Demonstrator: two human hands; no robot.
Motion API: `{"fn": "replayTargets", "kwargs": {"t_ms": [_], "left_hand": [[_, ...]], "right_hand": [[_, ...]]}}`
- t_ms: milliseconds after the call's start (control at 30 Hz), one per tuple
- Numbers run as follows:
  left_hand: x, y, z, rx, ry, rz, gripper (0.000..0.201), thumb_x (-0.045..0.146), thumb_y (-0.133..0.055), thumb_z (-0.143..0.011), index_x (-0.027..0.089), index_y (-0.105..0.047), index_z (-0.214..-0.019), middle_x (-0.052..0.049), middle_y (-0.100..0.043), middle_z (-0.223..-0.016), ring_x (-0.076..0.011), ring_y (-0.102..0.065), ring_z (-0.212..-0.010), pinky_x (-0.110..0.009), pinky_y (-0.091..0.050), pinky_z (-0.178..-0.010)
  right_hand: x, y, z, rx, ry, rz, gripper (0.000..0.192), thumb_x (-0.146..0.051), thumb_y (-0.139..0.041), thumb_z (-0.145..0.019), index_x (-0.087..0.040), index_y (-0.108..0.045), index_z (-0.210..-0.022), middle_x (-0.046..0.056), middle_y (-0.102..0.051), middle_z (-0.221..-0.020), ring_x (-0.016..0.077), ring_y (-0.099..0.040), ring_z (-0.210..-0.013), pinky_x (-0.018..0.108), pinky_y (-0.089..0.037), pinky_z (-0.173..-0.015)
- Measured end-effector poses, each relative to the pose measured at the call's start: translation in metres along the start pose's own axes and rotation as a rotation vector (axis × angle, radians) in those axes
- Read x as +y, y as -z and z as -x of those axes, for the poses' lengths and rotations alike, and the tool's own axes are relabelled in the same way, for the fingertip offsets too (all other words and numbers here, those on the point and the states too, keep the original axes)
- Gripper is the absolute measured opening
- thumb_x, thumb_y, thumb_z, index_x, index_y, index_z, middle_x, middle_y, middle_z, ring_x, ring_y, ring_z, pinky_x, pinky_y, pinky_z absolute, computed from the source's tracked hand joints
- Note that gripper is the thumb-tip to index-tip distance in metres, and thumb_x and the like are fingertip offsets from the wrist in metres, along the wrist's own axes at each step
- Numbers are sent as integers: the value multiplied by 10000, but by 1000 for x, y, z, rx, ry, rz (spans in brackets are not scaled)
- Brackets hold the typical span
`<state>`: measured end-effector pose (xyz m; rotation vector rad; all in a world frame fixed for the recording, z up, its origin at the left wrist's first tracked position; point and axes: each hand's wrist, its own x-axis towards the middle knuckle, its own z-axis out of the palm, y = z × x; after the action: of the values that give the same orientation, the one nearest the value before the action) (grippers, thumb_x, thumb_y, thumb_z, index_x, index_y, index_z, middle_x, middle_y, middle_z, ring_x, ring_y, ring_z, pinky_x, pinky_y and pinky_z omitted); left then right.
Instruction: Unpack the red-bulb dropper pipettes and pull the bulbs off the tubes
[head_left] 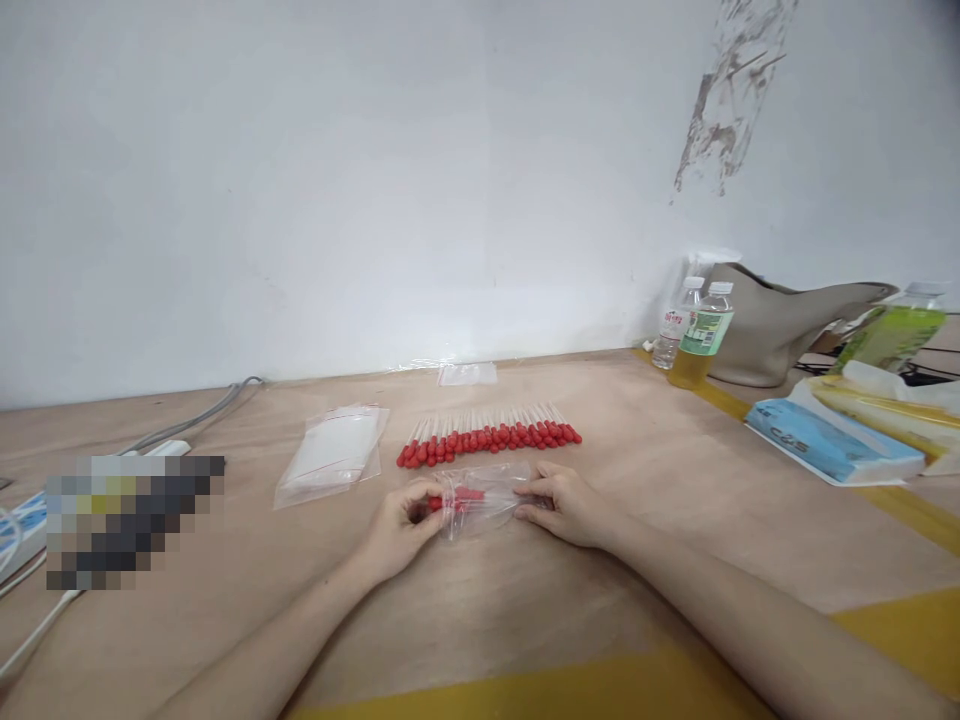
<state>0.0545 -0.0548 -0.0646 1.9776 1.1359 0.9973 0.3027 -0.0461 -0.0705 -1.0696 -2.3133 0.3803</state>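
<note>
1. Far left: white-and-blue power strip (pixel 28 530), partly under a pixelated patch. Not in play.
2. Left-centre: stack of clear zip bags (pixel 330 450) flat on the brown-covered table, just beyond the left hand (pixel 407 522); neither hand touches it.
3. Left hand: forearm in from lower left, wrist low, fingers curled, thumb opposed. Grip closed on the left end of the clear plastic bag (pixel 496 500), around some red heads there.
4. Centre: bag lies sideways between the hands, bagged red-tipped sticks (pixel 469 496) showing red through the film. Can't tell whether the left-end heads are inside or poking out.
5. Step in hand, as judged: working the sticks within the bag. Next move likely calls for a steady pinch at both ends; film looks slack and prone to crumpling.
6. Just behind the bag: row of red-tipped sticks (pixel 487 438), heads toward the person, untouched.
7. Right hand (pixel 553 505): forearm in from lower right, thumb and fingers pinching the bag's right end.
8. Far right: blue tissue pack (pixel 834 440), well apart.
</note>
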Motion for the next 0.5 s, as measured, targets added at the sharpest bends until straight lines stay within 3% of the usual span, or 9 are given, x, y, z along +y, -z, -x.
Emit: {"fn": "replayTargets", "kwargs": {"t_ms": [100,200,300,367,433,500], "left_hand": [[-4,23,-2,-53,121,62,266,369,-630,-673,155,-637,-830,-58,-651,-823,-171,-585,-746,-270,-464,-677],[4,65,0,-57,209,48,310,391,-653,-643,184,-629,-872,-52,-670,-832,-194,-611,-790,-300,-476,-726],[16,112,4,149,214,-46,309,393,-688,-594,188,-627,-818,-30,-677,-779,-189,-624,-755,-307,-488,-728],[22,132,5,387,141,-111,325,383,-689,-587,185,-622,-837,-7,-673,-794,-175,-617,-776,-323,-482,-762],[23,136,-1,662,57,-143,304,373,-664,-613,183,-609,-844,5,-663,-809,-165,-615,-782,-344,-479,-785],[19,125,-12,833,-5,-183,275,367,-634,-646,175,-595,-839,-7,-651,-810,-165,-615,-770,-344,-492,-764]], "right_hand": [[0,2,0,-13,-7,-8,205,-303,-557,-770,-188,-658,-906,22,-498,-733,119,-489,-660,230,-393,-623],[0,3,0,-23,-12,-17,208,-304,-562,-766,-184,-661,-905,23,-500,-728,117,-486,-655,228,-391,-618],[0,3,-1,-28,-11,-25,201,-303,-561,-766,-179,-666,-884,22,-503,-727,114,-486,-654,225,-388,-620],[1,3,-1,-31,-13,-27,198,-305,-564,-763,-176,-667,-872,21,-504,-727,113,-485,-653,224,-387,-623],[2,2,-2,-30,-13,-21,194,-310,-564,-763,-179,-667,-861,19,-501,-722,112,-481,-647,224,-383,-619],[2,1,-2,-29,-11,-16,189,-315,-560,-765,-183,-668,-848,17,-498,-716,112,-477,-646,225,-380,-615]]}}
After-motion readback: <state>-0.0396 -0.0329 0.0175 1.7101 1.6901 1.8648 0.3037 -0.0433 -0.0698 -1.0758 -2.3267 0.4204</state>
